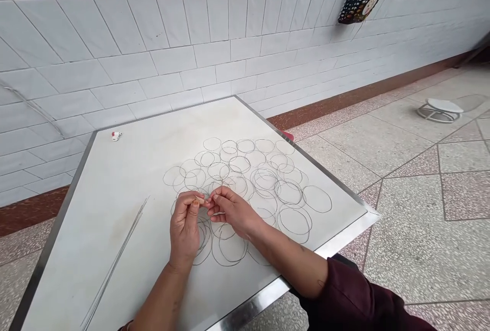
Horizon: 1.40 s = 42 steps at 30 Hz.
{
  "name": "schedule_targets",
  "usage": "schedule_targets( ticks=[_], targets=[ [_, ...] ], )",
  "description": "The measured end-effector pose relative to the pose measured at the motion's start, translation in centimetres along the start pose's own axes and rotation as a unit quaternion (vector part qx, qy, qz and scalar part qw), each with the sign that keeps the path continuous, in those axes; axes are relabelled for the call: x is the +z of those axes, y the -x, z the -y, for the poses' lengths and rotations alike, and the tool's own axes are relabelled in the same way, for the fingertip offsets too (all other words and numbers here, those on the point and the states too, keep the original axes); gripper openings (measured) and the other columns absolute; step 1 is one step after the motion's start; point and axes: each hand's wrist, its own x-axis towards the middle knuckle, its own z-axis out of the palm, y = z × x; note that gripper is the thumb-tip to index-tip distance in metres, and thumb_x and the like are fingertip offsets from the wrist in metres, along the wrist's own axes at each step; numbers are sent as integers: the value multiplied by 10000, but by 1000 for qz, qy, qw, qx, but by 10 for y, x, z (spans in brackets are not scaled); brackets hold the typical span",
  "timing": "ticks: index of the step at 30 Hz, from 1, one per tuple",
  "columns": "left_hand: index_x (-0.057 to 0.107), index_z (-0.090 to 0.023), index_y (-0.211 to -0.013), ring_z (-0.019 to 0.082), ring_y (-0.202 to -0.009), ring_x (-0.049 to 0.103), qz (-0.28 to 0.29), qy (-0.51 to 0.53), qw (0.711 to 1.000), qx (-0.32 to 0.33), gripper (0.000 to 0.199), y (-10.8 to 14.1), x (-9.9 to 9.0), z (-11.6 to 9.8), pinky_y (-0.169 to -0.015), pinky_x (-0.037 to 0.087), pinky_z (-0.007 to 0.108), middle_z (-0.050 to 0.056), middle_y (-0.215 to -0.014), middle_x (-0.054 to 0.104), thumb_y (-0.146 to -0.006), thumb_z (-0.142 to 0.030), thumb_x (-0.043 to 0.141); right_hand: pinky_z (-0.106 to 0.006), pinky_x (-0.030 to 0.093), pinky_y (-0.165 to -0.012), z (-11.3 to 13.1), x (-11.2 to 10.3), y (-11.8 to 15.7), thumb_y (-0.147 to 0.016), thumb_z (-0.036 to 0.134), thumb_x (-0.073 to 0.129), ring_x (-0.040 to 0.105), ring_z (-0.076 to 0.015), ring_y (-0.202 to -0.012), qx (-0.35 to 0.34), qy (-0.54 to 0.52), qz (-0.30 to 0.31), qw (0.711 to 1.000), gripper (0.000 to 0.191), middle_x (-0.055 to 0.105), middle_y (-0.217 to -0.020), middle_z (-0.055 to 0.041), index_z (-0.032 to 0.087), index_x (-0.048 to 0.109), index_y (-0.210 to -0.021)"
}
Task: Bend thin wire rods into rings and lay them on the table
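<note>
My left hand (186,224) and my right hand (231,211) meet fingertip to fingertip above the near half of the table. Thumb and fingers of each are pinched together on what looks like a thin wire, mostly hidden by the fingers. Many thin wire rings (317,199) lie spread and overlapping on the white tabletop (153,137), beyond, beneath and to the right of my hands. To the left lies a loose bundle of straight wires (115,264), slanting toward the near edge, apart from my left hand.
A small white and red object (116,136) sits near the table's far left corner. Metal trim (333,236) borders the tabletop. A tiled wall (168,73) stands behind, with a dark bag (358,7) hanging there. On the floor at right is a low white stool (444,106).
</note>
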Motion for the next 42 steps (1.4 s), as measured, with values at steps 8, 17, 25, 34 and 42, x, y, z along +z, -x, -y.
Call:
schedule_targets(
  ticks=[8,17,25,34,42],
  targets=[
    [693,-216,-822,134,-786,601,-8,31,999,-6,138,0,3,3,-828,541,321,23,-961,610,-860,-347,708,-319,529,-791,-8,4,-5,-834,406,695,618,-124,-767,-31,-16,4,999,257,661,-922,-18,201,582,-938],
    [663,-202,-780,116,-733,565,-43,84,995,-41,150,-7,-3,1,-794,563,328,9,-884,591,-823,-322,744,-414,494,-821,-2,-16,-3,-936,311,584,597,-229,-962,-276,334,-130,892,186,630,-1092,-77,255,534,-1106],
    [654,-200,-748,114,-719,563,-61,121,986,-96,145,-6,-4,2,-814,563,344,6,-879,610,-781,-275,775,-397,412,-890,0,-20,-4,-1020,257,526,583,-215,-933,-439,585,-46,681,181,739,-925,-31,251,695,-955],
    [657,-191,-720,107,-739,566,-84,148,976,-137,135,-7,-6,5,-789,565,276,8,-849,606,-770,-224,778,-345,404,-864,-4,-21,-8,-1025,203,512,597,-166,-933,-484,619,-39,618,220,720,-848,-2,209,660,-862],
    [670,-180,-714,100,-713,573,-100,162,968,-164,102,-7,-6,6,-769,577,264,13,-833,622,-774,-164,751,-342,400,-827,-7,-22,-8,-1018,230,536,565,-168,-871,-488,621,-41,612,205,687,-806,-11,203,651,-850]
  ],
)
